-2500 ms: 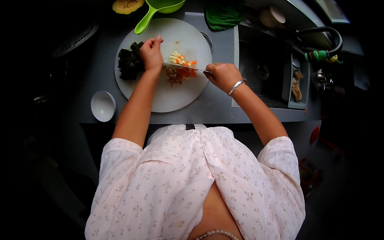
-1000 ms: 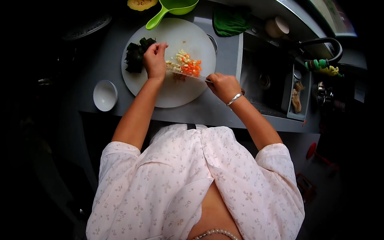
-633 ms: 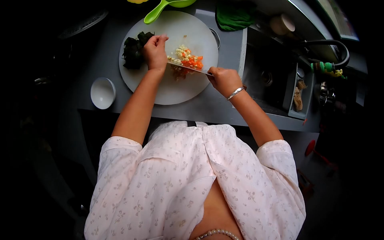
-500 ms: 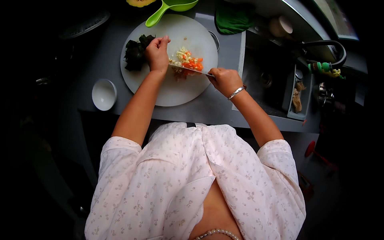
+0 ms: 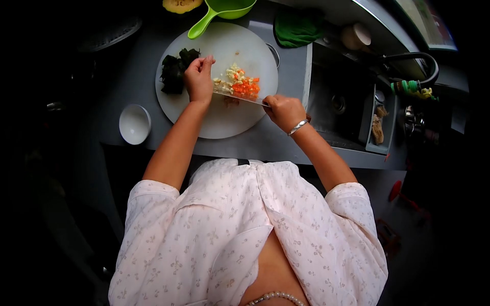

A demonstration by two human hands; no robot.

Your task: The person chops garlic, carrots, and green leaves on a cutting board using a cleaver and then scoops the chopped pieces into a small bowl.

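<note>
On the round white cutting board (image 5: 204,125), diced orange carrot (image 5: 246,87) and pale chopped bits (image 5: 235,72) lie in a small heap. My right hand (image 5: 286,112) grips the handle end of a kitchen knife (image 5: 247,97), its blade running leftward along the near side of the heap. Beside the blade's far end is my left hand (image 5: 199,79), fingers curled closed; nothing shows in them. The blade tip is hidden near the left wrist. Dark leafy greens (image 5: 173,74) sit left of that hand.
A white bowl (image 5: 135,125) stands left of the board. Behind it are a green ladle-like scoop (image 5: 204,24) and a cut yellow squash (image 5: 182,5). A green cloth (image 5: 296,30) lies by the sink (image 5: 326,115), which has a faucet (image 5: 434,64) and a grey caddy (image 5: 382,122).
The knife and my right hand have shifted slightly toward me and left. The orange pieces show more fully behind the blade. My left hand stays closed beside the greens; the view has shifted slightly.
</note>
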